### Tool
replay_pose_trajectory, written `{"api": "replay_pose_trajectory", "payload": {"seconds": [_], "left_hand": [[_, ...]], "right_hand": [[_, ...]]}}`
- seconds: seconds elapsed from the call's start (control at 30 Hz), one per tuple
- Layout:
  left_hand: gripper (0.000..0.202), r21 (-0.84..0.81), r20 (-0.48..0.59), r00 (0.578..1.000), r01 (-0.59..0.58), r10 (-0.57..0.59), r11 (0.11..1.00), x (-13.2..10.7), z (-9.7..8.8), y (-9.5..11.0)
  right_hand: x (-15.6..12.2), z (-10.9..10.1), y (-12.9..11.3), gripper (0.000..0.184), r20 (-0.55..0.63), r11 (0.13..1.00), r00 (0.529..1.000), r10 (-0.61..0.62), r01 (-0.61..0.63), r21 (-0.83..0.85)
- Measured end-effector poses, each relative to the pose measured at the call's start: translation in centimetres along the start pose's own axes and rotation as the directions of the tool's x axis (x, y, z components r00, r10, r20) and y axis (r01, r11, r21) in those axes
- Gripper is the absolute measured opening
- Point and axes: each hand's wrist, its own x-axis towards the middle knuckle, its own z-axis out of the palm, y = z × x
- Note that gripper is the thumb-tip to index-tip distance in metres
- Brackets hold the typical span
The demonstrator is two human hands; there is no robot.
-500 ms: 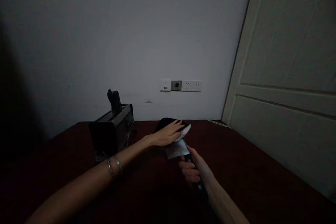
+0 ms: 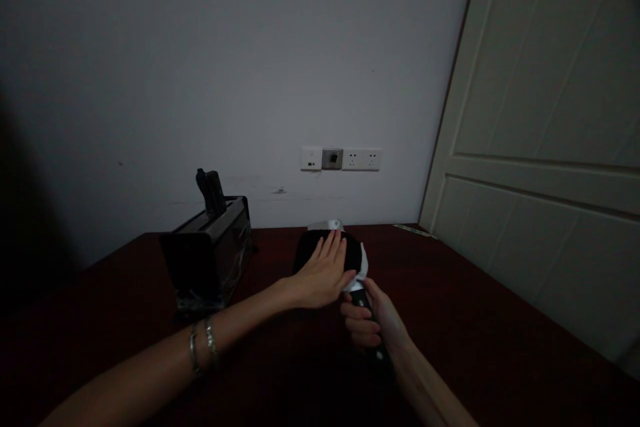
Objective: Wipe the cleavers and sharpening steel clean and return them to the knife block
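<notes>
Cleaver: ahead of the person, over the middle of the desk (image 2: 490, 320); its black handle (image 2: 361, 300) points back toward the person's right, and a silvery end of the blade (image 2: 324, 225) shows at the far side.
Long axis: slanting from near right to far left, in line with the right forearm.
Right hand (image 2: 367, 323): fingers wrapped round the handle, the thumb lying toward the blade.
Left hand (image 2: 325, 271): holding nothing, palm down, fingers straight and nearly together, laid across the black cloth (image 2: 306, 252).
Cloth: between the left hand and the blade, covering most of the metal; a white piece (image 2: 364, 261) shows along its right edge, whether its own lining cannot be told.
Nearer hand: the left lies over the blade, the right grips behind it; the thumb of the left is just beside the handle's start.
Knife block (image 2: 193, 267): left of both hands, well apart, dark handles (image 2: 213, 192) standing from its top.
</notes>
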Motion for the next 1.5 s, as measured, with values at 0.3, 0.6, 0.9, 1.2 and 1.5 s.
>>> {"api": "replay_pose_trajectory", "payload": {"seconds": [0.3,0.6,0.9,1.2,1.5], "left_hand": [[0.068,-0.035,0.097,0.994,-0.046,0.049,0.998,-1.6,-0.8,1.3],[0.071,0.1,-0.039,0.998,0.042,-0.039,0.994,1.5,-1.2,-2.4],[0.069,0.205,-0.122,0.99,0.096,-0.072,0.974,3.6,-2.3,-4.3],[0.067,0.115,0.016,0.999,-0.035,0.033,0.993,-0.5,-1.2,0.0],[0.069,0.122,-0.002,1.0,-0.016,0.016,0.992,-0.3,-1.1,-0.9]], "right_hand": [[0.2,0.0,0.0,0.024,-0.017,1.0,1.0,-0.016,0.016,0.014],[0.5,0.3,0.5,0.036,0.058,0.996,0.997,0.049,-0.044,-0.078],[0.4,0.4,0.9,0.038,0.052,0.997,0.998,0.046,-0.042,-0.069],[0.2,0.8,0.6,0.031,-0.02,0.997,1.0,-0.016,0.014,-0.073],[0.1,1.1,0.5,0.033,-0.048,0.997,0.999,-0.017,0.014,-0.076]]}}
